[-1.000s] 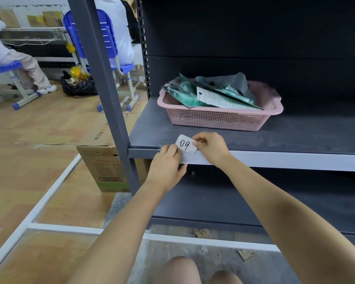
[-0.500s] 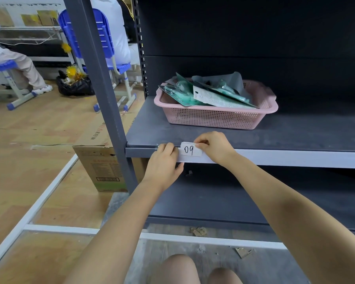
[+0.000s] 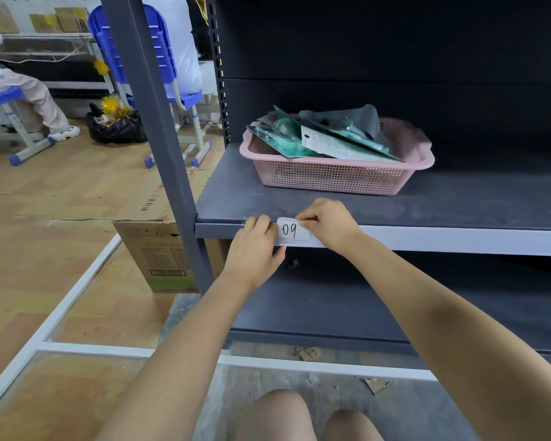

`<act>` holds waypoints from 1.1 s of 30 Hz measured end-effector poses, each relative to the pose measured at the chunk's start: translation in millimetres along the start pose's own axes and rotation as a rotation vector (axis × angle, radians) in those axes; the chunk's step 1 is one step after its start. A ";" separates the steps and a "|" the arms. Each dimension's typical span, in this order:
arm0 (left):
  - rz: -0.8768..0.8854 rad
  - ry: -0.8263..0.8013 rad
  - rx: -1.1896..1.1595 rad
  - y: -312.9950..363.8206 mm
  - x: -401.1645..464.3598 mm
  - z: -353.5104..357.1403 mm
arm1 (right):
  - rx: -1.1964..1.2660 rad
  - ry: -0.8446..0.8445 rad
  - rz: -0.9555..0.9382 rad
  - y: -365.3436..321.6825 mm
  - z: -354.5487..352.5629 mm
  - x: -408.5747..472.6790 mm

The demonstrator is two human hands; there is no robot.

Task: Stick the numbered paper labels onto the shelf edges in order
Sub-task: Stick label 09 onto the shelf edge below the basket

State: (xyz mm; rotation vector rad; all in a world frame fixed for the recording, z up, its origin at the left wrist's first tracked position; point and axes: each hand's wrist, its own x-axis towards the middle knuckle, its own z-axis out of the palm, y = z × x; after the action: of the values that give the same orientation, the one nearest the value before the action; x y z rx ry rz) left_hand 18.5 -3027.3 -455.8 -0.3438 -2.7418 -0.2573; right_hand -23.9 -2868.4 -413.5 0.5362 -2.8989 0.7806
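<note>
Head view. I see a white paper label (image 3: 293,229) marked "09" lying flat against the shelf edge (image 3: 442,241), near the left end of that pale front strip, close to the grey upright post (image 3: 159,122).

The left hand (image 3: 255,249) sits at the label's left end. Its fingers (image 3: 261,222) curl over the top of the strip beside the paper, and the thumb lies under the edge; I cannot tell whether they actually pinch the label or only press beside it. The right hand (image 3: 328,222) is at the label's right end, fingers bent, with the fingertips on the upper right corner of the paper. The two hands are close together, with only the label's width between them. Both forearms reach in from the bottom of the frame.

On the dark shelf board (image 3: 458,202) above the edge stands a pink perforated basket (image 3: 331,176), set back from the front and well apart from the hands. It holds green packets and a printed sheet.

Left of the post, a cardboard box (image 3: 153,249) stands on the wooden floor. Farther back I note blue chairs (image 3: 159,58), a black bag (image 3: 115,128) with yellow contents, and a seated person's leg and shoe at the far left. My operator's knees show at the bottom edge.
</note>
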 end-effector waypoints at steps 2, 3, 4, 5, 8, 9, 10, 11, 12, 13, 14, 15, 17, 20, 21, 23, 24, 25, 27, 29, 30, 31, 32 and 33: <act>0.003 0.002 0.005 -0.7 0.3 -0.1 | -0.014 -0.006 -0.007 0.0 2.0 0.1; 0.007 0.000 0.008 -1.3 0.4 -0.1 | -0.025 -0.010 -0.010 0.1 2.7 0.2; 0.013 -0.002 0.010 -1.9 0.6 -0.2 | -0.037 -0.015 -0.011 0.0 3.1 0.0; 0.020 -0.004 0.011 -2.5 0.7 -0.6 | -0.047 -0.021 -0.012 0.1 3.6 -0.2; 0.048 0.016 0.015 -3.9 1.7 -1.4 | -0.072 -0.035 -0.018 0.5 3.6 1.0; 0.052 0.028 0.012 -4.3 1.9 -1.6 | -0.080 -0.042 -0.021 0.2 4.0 1.7; 0.051 0.041 0.010 -4.8 2.1 -1.3 | -0.092 -0.051 -0.029 -0.4 4.6 2.3; 0.050 0.051 0.009 -5.3 2.2 -1.0 | -0.107 -0.061 -0.038 -1.2 5.3 3.1; 0.052 0.061 0.008 -5.7 2.3 -0.6 | -0.123 -0.069 -0.048 -1.7 6.1 3.3; 0.057 0.067 0.008 -5.9 2.1 0.0 | -0.136 -0.074 -0.055 -2.0 6.4 3.6; 0.063 0.071 0.009 -6.2 2.1 0.8 | -0.140 -0.076 -0.062 -2.1 6.2 3.5; 0.068 0.071 0.015 -6.4 1.8 1.3 | -0.139 -0.077 -0.067 -2.0 6.0 3.6; 0.072 0.073 0.039 -7.0 1.8 1.8 | -0.141 -0.080 -0.080 -2.6 5.3 3.7; 0.057 0.088 0.040 -8.3 3.5 3.1 | -0.179 -0.084 -0.095 -4.2 6.1 4.1; 0.050 0.095 0.038 -8.7 4.0 3.8 | -0.195 -0.082 -0.097 -4.6 6.6 4.5; 0.049 0.114 0.046 -9.3 4.0 4.6 | -0.227 -0.079 -0.106 -5.2 8.3 5.6; 0.052 0.121 0.047 -9.5 4.1 4.7 | -0.251 -0.076 -0.113 -5.7 9.3 5.5; 0.053 0.122 0.045 -9.4 4.3 4.8 | -0.277 -0.072 -0.117 -6.1 10.5 5.2; 0.057 0.119 0.043 -9.6 4.5 5.3 | -0.312 -0.050 -0.133 -5.9 13.2 3.7; 0.067 0.119 0.048 -9.7 4.0 5.4 | -0.334 -0.031 -0.153 -4.9 15.4 2.0; 0.071 0.121 0.051 -9.5 3.9 5.6 | -0.348 -0.029 -0.161 -4.8 15.6 1.2; 0.072 0.122 0.053 -9.2 3.8 5.7 | -0.365 -0.030 -0.168 -5.5 15.1 -0.1; 0.073 0.123 0.055 -9.0 4.0 5.8 | -0.390 -0.036 -0.177 -6.9 13.7 -1.8; 0.073 0.126 0.059 -8.9 4.2 5.8 | -0.427 -0.042 -0.190 -8.6 12.1 -4.0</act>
State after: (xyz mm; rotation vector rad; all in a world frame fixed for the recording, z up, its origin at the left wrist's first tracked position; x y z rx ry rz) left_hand 10.4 -3033.7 -460.7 -0.3970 -2.6008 -0.1719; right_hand -17.1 -2880.1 -420.6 0.7620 -2.8669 0.1191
